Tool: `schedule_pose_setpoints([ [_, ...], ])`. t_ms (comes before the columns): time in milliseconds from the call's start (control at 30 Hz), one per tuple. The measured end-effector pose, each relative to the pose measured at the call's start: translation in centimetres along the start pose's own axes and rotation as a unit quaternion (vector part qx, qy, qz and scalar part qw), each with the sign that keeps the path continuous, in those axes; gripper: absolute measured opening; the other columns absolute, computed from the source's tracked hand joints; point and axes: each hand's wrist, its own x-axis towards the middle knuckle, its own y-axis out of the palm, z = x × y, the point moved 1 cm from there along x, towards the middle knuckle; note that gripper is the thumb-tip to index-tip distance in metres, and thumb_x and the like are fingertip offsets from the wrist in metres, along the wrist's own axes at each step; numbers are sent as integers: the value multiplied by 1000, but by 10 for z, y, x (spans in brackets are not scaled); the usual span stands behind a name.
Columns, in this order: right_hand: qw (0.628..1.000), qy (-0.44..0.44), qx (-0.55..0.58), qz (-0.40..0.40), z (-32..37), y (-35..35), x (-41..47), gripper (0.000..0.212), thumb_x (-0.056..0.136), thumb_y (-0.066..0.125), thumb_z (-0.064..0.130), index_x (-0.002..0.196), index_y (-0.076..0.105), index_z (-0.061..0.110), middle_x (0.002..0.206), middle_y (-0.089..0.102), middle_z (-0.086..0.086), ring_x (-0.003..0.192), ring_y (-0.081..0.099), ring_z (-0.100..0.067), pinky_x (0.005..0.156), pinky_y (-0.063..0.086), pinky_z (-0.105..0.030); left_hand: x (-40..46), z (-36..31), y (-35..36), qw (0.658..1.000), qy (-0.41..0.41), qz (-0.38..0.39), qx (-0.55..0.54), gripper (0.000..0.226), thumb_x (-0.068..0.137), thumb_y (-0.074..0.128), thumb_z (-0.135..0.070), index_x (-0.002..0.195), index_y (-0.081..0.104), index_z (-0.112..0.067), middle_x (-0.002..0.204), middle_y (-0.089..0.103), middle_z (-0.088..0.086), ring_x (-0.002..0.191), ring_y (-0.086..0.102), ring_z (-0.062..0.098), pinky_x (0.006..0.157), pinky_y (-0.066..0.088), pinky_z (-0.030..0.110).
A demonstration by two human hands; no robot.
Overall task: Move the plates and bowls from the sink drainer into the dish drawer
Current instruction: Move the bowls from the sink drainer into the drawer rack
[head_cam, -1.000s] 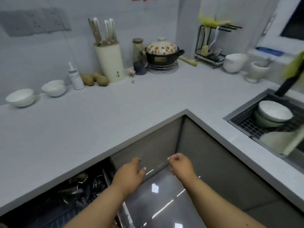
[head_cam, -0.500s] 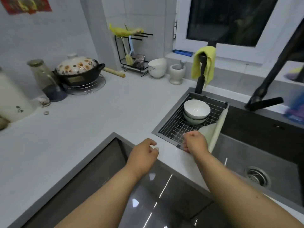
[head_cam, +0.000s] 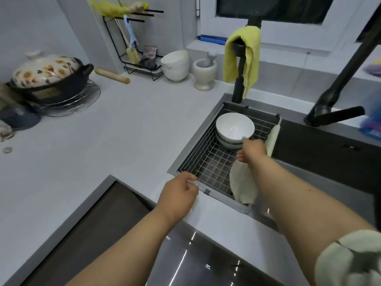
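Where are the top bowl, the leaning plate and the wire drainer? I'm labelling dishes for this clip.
top bowl (head_cam: 235,126): head view, inside of the white bowl.
leaning plate (head_cam: 240,183): head view, its pale face below the right forearm.
wire drainer (head_cam: 210,162): head view, bare grid floor.

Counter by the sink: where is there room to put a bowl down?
Bare counter lies between the flowered pot and the drainer. The back is crowded: utensil rack, white bowls, mortar. The drainer's near-left grid is free.
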Motion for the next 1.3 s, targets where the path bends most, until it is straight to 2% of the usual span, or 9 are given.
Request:
schedule_pose_setpoints([
  [233, 999, 34, -26, -13, 19, 11, 32, 28, 95, 45, 12, 75, 48, -7, 57, 61, -15, 45, 51, -20, 65, 53, -35, 12, 11, -2, 1000, -22, -1, -8, 24, 90, 51, -16, 110, 61, -24, 80, 70, 2, 80, 65, 13, 74, 50, 24],
  [333, 997, 64, -52, -5, 20, 13, 45, 15, 90, 52, 1, 101, 53, -9, 41, 60, -13, 42, 55, -19, 52, 51, -29, 18, 14, -1, 999, -29, 2, -13, 23, 89, 52, -17, 108, 61, -25, 81, 71, 1, 79, 67, 15, 79, 54, 32],
  [400, 996, 68, -64, 2, 19, 14, 51, 32, 89, 55, 4, 118, 47, -7, 34, 57, -8, 54, 64, -16, 67, 59, -31, 20, 16, 0, 999, -34, 6, -16, 23, 88, 52, -17, 107, 61, -26, 82, 71, 0, 79, 67, 16, 81, 55, 34],
  [533, 999, 20, -35, 16, 21, 14, 56, 39, 96, 41, 2, 135, 40, -4, 72, 47, -14, 41, 58, -15, 34, 46, -18, 23, 19, 3, 998, -50, 9, -34, 21, 88, 52, -17, 104, 61, -27, 85, 71, -2, 82, 66, 14, 84, 54, 32],
  [633, 999, 13, -41, -3, 21, 11, 59, 42, 94, 44, 1, 136, 42, -3, 75, 47, -8, 58, 53, -16, 31, 42, -14, 24, 20, 4, 998, -53, 12, -42, 20, 88, 52, -18, 103, 60, -27, 85, 70, -4, 82, 66, 13, 83, 54, 31],
  [800, 989, -34, -85, -115, 29, 6, 47, 44, 89, 49, 10, 132, 42, 10, 126, 58, -14, 104, 60, -35, 80, 51, -36, 26, 20, 4, 996, -58, 10, -63, 19, 88, 53, -17, 103, 60, -27, 83, 70, -2, 80, 67, 16, 81, 55, 33],
  [967, 988, -120, -20, -93, 37, -7, -2, 38, 88, 46, 8, 126, 46, 13, 112, 63, -13, 59, 59, -18, 48, 42, -25, 27, 16, -4, 989, -62, -16, -134, 17, 85, 51, -17, 94, 59, -29, 83, 71, 9, 72, 65, 16, 76, 56, 35],
  [1167, 986, -162, -22, -28, 25, -11, -100, 44, 88, 48, 7, 129, 46, 24, 95, 65, -12, 54, 56, -13, 38, 36, -21, 22, 1, -31, 960, -69, -78, -261, 22, 100, 43, -29, 95, 60, -16, 81, 68, 9, 65, 60, 20, 63, 50, 36],
  [1300, 981, -178, -56, 60, 16, -4, -167, 39, 87, 47, 5, 118, 47, 30, 71, 64, -12, 42, 51, -11, 32, 32, -17, 3, -4, -53, 943, -59, -96, -315, 38, 99, 34, -47, 114, 54, -19, 103, 65, 8, 87, 64, 23, 77, 56, 44],
])
